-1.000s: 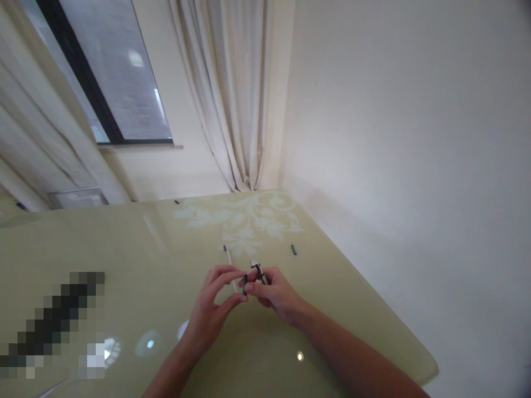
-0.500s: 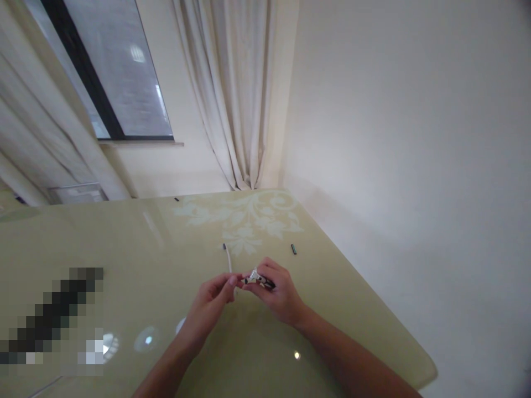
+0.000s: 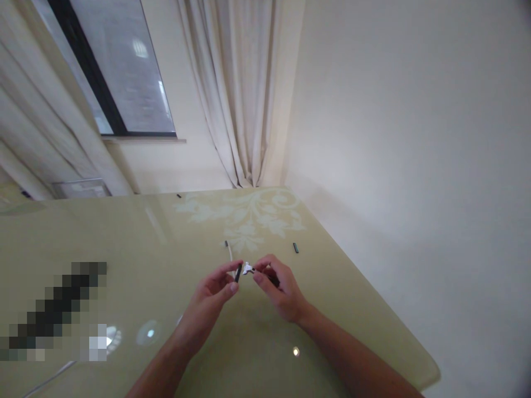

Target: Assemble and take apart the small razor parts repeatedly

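Note:
My left hand (image 3: 211, 290) pinches a slim black razor cartridge (image 3: 238, 273) upright between thumb and fingertip. In my right hand (image 3: 279, 287) is a razor handle, its silver T-shaped head (image 3: 248, 268) pointing left toward the cartridge; most of its dark grip is hidden by the fingers. A small gap separates the head from the cartridge. Just beyond my left fingers lies a thin white stick with a dark tip (image 3: 230, 252), its near end hidden by the hand. Right of it, a small dark bar (image 3: 296, 247) rests on the table.
The glossy yellow-green table (image 3: 352, 331) has a floral pattern and meets a white wall (image 3: 406, 166) on the right. A tiny dark piece (image 3: 178, 195) lies near the far edge. At left are a pixelated dark item (image 3: 53, 309) and a white cable (image 3: 50, 380). Curtains (image 3: 232, 83) hang behind.
My hands have moved slightly apart. The black cartridge now stands upright in my left fingers, separate from the silver head, which shows more clearly. The view has shifted a little.

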The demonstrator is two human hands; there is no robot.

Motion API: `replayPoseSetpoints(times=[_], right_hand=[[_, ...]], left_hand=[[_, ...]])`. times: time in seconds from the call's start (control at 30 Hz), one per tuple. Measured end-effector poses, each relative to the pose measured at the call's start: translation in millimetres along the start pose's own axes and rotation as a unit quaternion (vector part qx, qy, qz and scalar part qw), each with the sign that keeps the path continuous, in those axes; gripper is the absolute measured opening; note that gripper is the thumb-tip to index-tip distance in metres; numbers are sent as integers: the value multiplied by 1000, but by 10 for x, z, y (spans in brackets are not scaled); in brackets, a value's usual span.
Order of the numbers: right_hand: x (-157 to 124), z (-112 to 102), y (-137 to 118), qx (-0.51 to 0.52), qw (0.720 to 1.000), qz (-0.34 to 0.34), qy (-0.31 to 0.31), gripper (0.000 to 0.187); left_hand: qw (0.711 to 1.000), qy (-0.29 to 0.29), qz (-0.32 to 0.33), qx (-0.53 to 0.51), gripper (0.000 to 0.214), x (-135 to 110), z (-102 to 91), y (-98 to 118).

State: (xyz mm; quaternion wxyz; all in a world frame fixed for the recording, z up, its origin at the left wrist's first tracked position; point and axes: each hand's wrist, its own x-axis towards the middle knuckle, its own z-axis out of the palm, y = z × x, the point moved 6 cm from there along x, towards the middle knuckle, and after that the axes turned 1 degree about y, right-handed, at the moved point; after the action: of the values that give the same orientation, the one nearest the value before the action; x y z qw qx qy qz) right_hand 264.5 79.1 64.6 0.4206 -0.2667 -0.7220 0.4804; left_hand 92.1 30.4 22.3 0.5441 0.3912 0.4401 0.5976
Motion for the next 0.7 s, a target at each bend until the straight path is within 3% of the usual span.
replayPoseSetpoints(times=[0.2, 0.7], right_hand=[[-12, 48, 28, 13, 1000, 2, -20, 23], [-15, 10, 2, 1, 1000, -30, -1, 20]], left_hand=[[1000, 10, 2, 18, 53, 10, -11, -9], [999, 32, 12, 7, 52, -10, 11, 23]])
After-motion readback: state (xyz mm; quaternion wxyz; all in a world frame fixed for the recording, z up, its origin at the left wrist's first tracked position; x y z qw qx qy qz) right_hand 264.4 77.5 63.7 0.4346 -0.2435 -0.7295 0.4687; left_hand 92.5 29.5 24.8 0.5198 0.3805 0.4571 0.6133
